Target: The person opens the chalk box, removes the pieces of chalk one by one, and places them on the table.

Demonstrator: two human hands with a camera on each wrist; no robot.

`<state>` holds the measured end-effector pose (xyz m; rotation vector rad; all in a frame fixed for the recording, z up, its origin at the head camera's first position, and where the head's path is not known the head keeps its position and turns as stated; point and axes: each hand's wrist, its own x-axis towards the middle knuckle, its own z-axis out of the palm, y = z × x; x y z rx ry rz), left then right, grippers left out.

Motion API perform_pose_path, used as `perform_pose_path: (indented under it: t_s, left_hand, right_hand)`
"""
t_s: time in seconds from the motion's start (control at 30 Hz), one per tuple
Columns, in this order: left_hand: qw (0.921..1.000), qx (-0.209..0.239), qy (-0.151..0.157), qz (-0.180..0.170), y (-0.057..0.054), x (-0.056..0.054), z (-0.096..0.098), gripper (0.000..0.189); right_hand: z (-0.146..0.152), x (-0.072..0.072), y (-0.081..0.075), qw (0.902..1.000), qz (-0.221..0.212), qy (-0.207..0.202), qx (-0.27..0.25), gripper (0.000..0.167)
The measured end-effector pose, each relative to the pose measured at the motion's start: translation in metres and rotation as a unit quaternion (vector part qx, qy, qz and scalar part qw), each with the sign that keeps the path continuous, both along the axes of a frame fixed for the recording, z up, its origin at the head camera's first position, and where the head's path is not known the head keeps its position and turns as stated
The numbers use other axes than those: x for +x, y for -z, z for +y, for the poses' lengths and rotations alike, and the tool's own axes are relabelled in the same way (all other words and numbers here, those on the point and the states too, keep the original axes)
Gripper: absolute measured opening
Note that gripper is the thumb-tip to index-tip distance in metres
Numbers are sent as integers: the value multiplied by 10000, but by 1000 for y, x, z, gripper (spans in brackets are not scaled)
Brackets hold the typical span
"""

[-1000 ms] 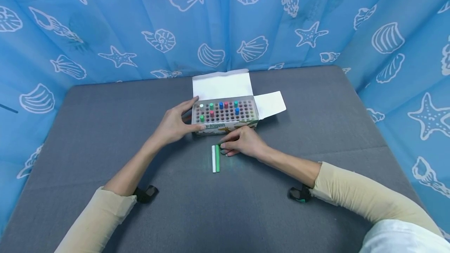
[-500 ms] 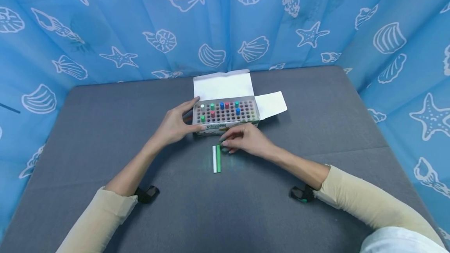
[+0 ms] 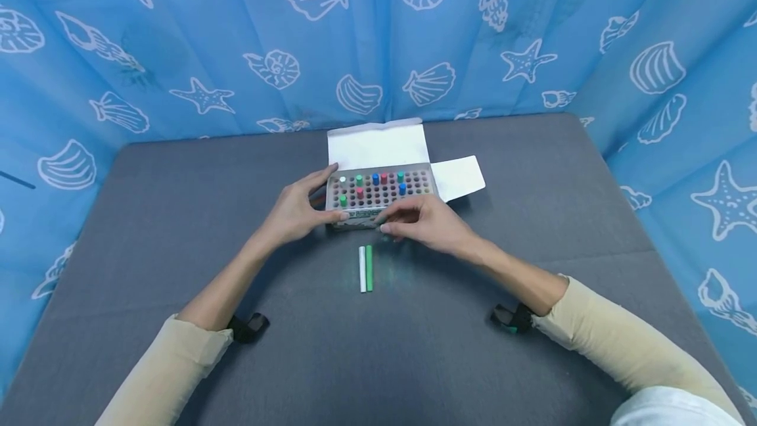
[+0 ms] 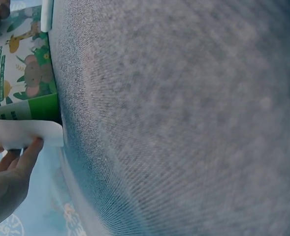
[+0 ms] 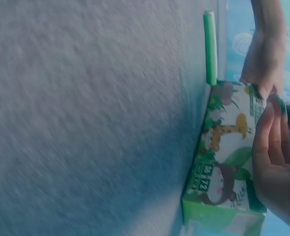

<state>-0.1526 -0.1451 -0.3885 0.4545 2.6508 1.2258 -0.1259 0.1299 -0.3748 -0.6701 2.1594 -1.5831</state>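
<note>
An open chalk box (image 3: 361, 217) with animal pictures stands on the table. Pegged upright in its grid of holes are several short white, green, red and blue sticks. My left hand (image 3: 294, 212) grips the box's left end, thumb at the front and a finger at the back corner; in the left wrist view its fingertips touch a white flap (image 4: 26, 132). Before the box's front wall hovers my right hand (image 3: 437, 223), fingers loosely bent, fingertips stained green, nothing visible between them. A white chalk stick (image 3: 362, 269) and a green chalk stick (image 3: 369, 268) lie side by side on the table.
The box's white lid (image 3: 378, 146) is raised at the back, and a side flap (image 3: 460, 178) folds out to the right. A grey table (image 3: 177, 215) lies below. Blue shell-print curtains (image 3: 367, 31) hang behind it and at both sides.
My right hand has lifted away from the green chalk stick towards the box's front edge. My left hand stays on the box, and both chalk sticks lie where they were.
</note>
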Motion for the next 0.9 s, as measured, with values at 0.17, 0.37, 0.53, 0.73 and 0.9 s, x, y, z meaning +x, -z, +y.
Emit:
perform_pose_path:
  t_s: [0.17,0.37,0.53,0.73,0.9]
  left_hand:
    - [9997,200,5,-119,0,-1,1,91]
    - [9996,239,-42,-148,-1,-3,2,91]
    - [9995,256,-54,-171,0,-3,1,91]
    - [9995,255,-45,-185,-1,-1,1,91]
    - [9995,274,-59,-175,0,0,1,91]
  right_hand:
    - [5,-5,-6,9996,287,11,39,16]
    - [12,-11,-16,9978,645,113,95,17]
    - [17,-16,-22,9971,743,177,-18,18]
    - [21,-22,-24,9953,912,329,8,18]
    - [24,-27,-24,9927,1012,607,255,17]
